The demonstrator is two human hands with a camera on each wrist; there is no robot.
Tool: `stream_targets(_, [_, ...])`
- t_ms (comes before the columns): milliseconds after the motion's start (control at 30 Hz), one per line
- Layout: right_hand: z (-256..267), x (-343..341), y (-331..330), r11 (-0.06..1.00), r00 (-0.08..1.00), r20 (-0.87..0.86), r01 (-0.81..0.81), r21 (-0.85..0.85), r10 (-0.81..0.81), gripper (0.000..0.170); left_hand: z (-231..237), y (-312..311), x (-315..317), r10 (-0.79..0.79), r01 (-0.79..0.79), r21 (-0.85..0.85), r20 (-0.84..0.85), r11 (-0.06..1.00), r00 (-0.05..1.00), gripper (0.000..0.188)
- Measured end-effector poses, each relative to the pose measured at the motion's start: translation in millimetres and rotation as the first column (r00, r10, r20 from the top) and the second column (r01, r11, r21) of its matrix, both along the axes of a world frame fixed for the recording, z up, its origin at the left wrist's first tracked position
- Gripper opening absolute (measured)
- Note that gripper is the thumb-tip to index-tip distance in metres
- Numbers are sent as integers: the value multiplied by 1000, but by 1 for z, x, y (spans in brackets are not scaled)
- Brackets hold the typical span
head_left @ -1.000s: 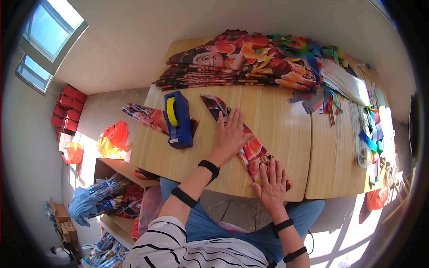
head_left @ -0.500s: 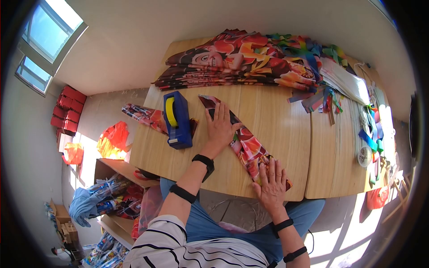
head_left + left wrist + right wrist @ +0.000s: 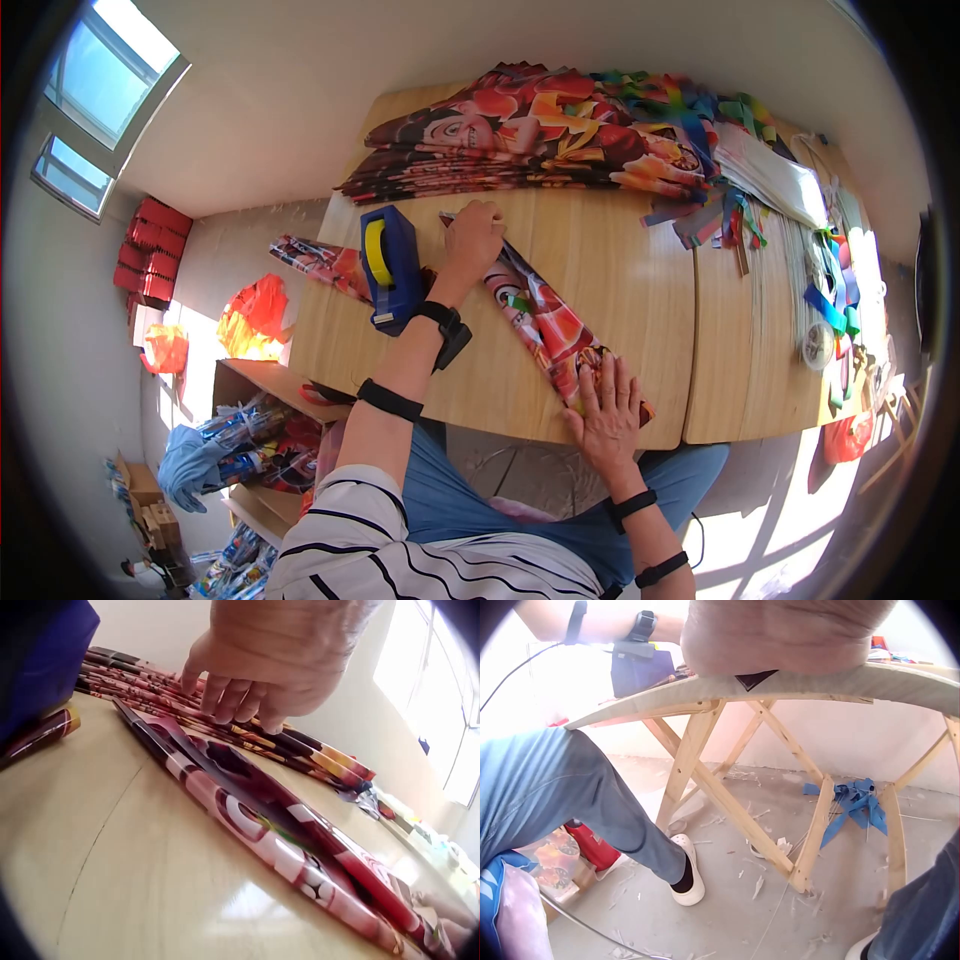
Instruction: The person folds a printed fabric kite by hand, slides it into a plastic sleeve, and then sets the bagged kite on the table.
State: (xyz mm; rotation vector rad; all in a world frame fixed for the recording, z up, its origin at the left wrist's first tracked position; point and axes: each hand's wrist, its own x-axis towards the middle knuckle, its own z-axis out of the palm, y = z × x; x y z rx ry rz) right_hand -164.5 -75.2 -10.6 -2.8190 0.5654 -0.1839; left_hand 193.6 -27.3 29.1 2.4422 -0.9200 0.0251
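Stretched aslant across a pale wooden table, from the near edge to just right of a blue tape dispenser: a folded, glossy printed strip, tapered toward the far end. Pressed flat on the near end, fingers straight and slightly parted: the right hand. Bent at the knuckles over the far end: the left hand, fingers curled downward. Impossible to tell, with the head view blocked by the back of that hand, whether pinching the strip or merely above it.

Visible from the left wrist: long edges lifted apart, with a dark fold gaping between. Probably light, thin and limp, to judge by the shine and the curling; likely slippery under fingertips, easily creased and quick to spring open. Best kept flat by a palm at the near end, and best taken at the far end by both layers together, between thumb and fingers, close to the tapered tip; less wisely by one loose edge alone, for fear of the fold sliding open.

Piled along the far side: pleated sheets in similar reds, with coloured ribbons trailing at the right. Showing left of the dispenser: another printed piece.
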Motion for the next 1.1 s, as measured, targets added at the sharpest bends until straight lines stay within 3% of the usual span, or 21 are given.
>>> stream_targets(67, [5, 0, -1, 1000, 1000, -8, 2, 22, -2, 74, 12, -6, -32, -193, 164, 198, 135, 966, 972, 40])
stream_targets(167, [4, 0, -1, 1000, 1000, -17, 6, 19, -6, 73, -20, 11, -72, -393, 319, 258, 328, 912, 859, 65])
stream_targets(267, [8, 1, -1, 1000, 1000, -22, 5, 30, -4, 73, -40, 25, -67, -378, 302, 348, 174, 888, 909, 75])
stream_targets(367, [10, 0, -1, 999, 1000, -28, 3, 38, -2, 73, -46, 29, -57, -364, 282, 298, 272, 912, 891, 75])
stream_targets(467, [6, 0, -1, 1000, 1000, -9, 3, 27, -2, 72, -52, 28, -46, -347, 264, 308, 255, 914, 903, 74])
stream_targets(600, [6, 1, -1, 999, 1000, 10, 14, 36, -14, 72, -43, 23, -43, -240, 150, 279, 324, 948, 915, 71])
stream_targets(700, [4, 0, 0, 999, 1000, 19, 19, 41, -20, 72, -2, 24, -98, -482, 439, 208, 267, 874, 834, 71])
stream_targets(767, [4, 1, 0, 1000, 999, 25, 20, 18, -20, 72, 4, 33, -154, -630, 584, 265, 145, 768, 763, 71])
stream_targets(867, [0, -1, 0, 1000, 999, 32, 16, 8, -16, 73, -15, 45, -194, -669, 632, 256, 96, 732, 737, 69])
stream_targets(1033, [-2, -4, -10, 999, 993, 111, -45, -7, 45, 72, -33, 58, -196, -642, 604, 245, 114, 758, 758, 67])
stream_targets(1100, [5, -4, -25, 949, 958, 253, 54, 311, -137, 63, -35, 56, -194, -643, 606, 245, 114, 757, 757, 67])
